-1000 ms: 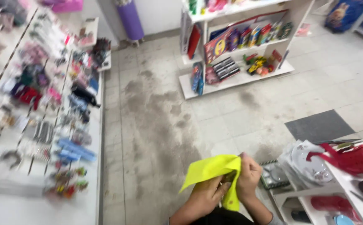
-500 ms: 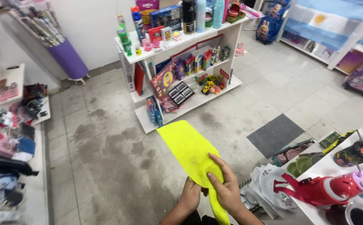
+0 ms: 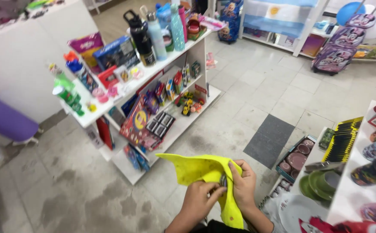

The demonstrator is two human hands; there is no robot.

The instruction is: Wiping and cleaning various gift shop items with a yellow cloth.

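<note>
Low centre of frame: yellow cloth gripped by both hands, left hand and right hand closed on it. Partly folded, one corner out leftward; not yet neat.

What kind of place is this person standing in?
Most likely a small variety or toy shop. A white shelf unit holds drink bottles and packaged toys, and children's backpacks stand farther back. Both hands, left hand and right hand, hold a yellow cloth.
</note>
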